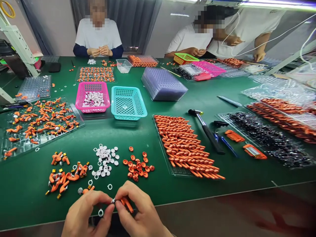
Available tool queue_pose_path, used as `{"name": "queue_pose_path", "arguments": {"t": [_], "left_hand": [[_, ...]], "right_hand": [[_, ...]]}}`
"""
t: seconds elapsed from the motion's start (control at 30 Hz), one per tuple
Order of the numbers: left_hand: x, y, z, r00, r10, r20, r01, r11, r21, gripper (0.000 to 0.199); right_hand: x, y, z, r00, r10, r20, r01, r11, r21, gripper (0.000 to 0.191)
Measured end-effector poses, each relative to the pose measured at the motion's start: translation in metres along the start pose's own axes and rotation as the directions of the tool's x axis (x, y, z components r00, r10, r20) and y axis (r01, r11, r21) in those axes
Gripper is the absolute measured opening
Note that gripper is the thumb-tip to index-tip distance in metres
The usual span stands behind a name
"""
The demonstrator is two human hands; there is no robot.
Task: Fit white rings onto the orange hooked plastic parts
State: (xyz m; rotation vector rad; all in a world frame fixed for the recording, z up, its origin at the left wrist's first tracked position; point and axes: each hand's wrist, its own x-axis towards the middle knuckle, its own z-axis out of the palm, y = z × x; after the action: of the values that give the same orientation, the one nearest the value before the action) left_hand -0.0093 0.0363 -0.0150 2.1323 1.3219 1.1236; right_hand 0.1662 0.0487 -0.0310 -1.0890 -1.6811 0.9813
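At the table's front edge, the thumb and forefinger of my left hand [86,214] pinch a small dark, shiny piece [113,201]. Pressed close to it, my right hand [139,209] holds an orange plastic part [127,205] with a stem poking out below the fingers. How the two pieces meet is hidden by my fingertips. A white ring [100,212] lies by my left hand. Just beyond are orange curved parts with brass ends [59,181], a pile of white discs [106,158] and a cluster of orange caps [138,166].
A tray of orange stemmed parts [185,148] and a hammer [207,131] lie to the right. Pink [92,110] and turquoise [128,115] baskets stand ahead, near stacked clear trays [164,84]. A loaded tray [41,121] is at left. Co-workers sit and stand across the table.
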Motion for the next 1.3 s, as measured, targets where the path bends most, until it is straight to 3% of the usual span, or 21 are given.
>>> {"name": "queue_pose_path", "arguments": {"t": [0.13,0.27,0.43,0.73,1.03,1.3], "left_hand": [[0.005,-0.003,-0.002,0.994,-0.079,0.075,0.081,0.996,-0.034,0.016],[0.009,-0.003,0.001,0.992,-0.051,0.116,0.061,0.995,-0.082,0.017],[0.006,-0.001,0.008,0.993,-0.109,0.039,0.112,0.990,-0.086,0.015],[0.007,0.002,0.012,0.997,-0.074,-0.034,0.074,0.997,-0.003,0.015],[0.014,0.000,0.005,0.996,0.089,-0.008,-0.088,0.991,0.100,0.017],[0.011,0.001,0.003,0.995,-0.072,0.073,0.077,0.995,-0.062,0.018]], "right_hand": [[0.001,-0.002,0.003,0.981,0.190,0.030,-0.190,0.936,0.297,0.012],[0.001,0.001,0.011,0.923,0.357,0.145,-0.369,0.706,0.605,0.028],[0.000,0.008,0.024,0.844,0.487,0.222,-0.456,0.436,0.776,0.040],[0.004,-0.002,0.028,0.744,0.583,0.327,-0.500,0.160,0.851,0.042],[0.003,0.001,0.033,0.719,0.567,0.402,-0.535,0.082,0.841,0.042],[0.008,0.004,0.020,0.686,0.419,0.595,-0.624,-0.081,0.777,0.029]]}}
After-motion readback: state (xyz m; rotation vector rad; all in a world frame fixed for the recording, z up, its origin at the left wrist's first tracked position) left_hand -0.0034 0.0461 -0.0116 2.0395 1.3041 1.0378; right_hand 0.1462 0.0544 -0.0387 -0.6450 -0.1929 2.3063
